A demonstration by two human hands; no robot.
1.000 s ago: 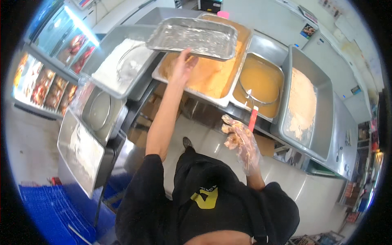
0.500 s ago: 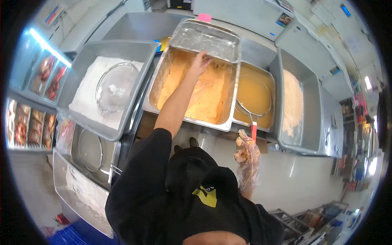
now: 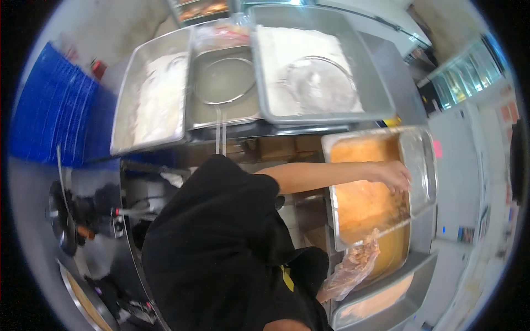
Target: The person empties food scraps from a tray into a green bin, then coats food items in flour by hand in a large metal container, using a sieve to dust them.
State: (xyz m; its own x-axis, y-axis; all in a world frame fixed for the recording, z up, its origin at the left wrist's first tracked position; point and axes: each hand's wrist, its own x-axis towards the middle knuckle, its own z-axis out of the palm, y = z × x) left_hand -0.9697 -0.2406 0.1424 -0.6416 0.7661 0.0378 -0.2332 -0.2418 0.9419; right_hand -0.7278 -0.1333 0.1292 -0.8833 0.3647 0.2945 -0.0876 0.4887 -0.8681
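Observation:
My left hand (image 3: 393, 176) has its fingers curled over the near rim of a shallow silver tray (image 3: 420, 168), which rests over the far end of a deep steel pan of orange powder (image 3: 361, 201). My right hand (image 3: 359, 259), in a clear plastic glove caked with lumpy orange coating, is beside that pan's lower edge, over a pan of yellow liquid (image 3: 392, 254); whether it holds anything is unclear. A grey tub of pale pink powder (image 3: 381, 300) sits below them.
Along the upper table are a pan of white flour (image 3: 157, 99), a pan with a wire strainer (image 3: 221, 80) and a grey tub of white powder (image 3: 306, 47). Blue crates (image 3: 44, 110) stand at the left, a dark machine (image 3: 66, 220) lower left, white freezers (image 3: 461, 165) at the right.
The view has turned sharply left. The silver tray, held raised earlier, now rests on the orange pan's far end with my left hand still on it. My right hand has moved forward toward the pans.

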